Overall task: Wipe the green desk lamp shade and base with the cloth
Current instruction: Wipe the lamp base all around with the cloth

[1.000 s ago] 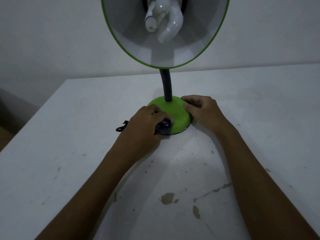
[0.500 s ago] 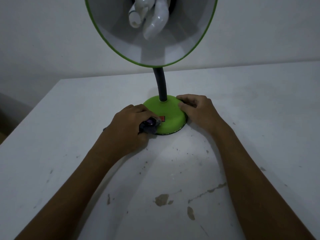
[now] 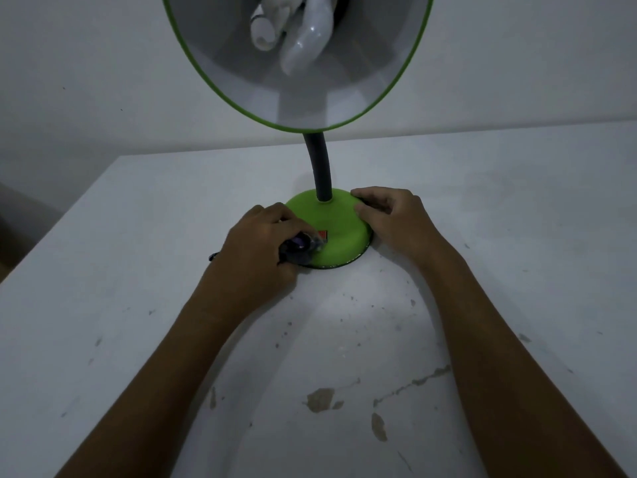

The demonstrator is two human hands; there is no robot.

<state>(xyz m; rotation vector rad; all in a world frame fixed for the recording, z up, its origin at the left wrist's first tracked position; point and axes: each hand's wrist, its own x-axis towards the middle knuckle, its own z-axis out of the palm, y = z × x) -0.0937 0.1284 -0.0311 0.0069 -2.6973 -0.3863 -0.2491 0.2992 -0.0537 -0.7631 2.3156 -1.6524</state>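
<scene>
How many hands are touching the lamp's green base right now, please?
2. The left hand presses the dark cloth on the base's front-left; the right hand holds its right edge.

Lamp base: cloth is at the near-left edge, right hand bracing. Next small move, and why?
Probably sweep the cloth rightward along the near rim of the base. The left hand presses it at the near-left edge beside the red switch, the right hand steadies the far-right side, and the front arc looks uncovered.
</scene>
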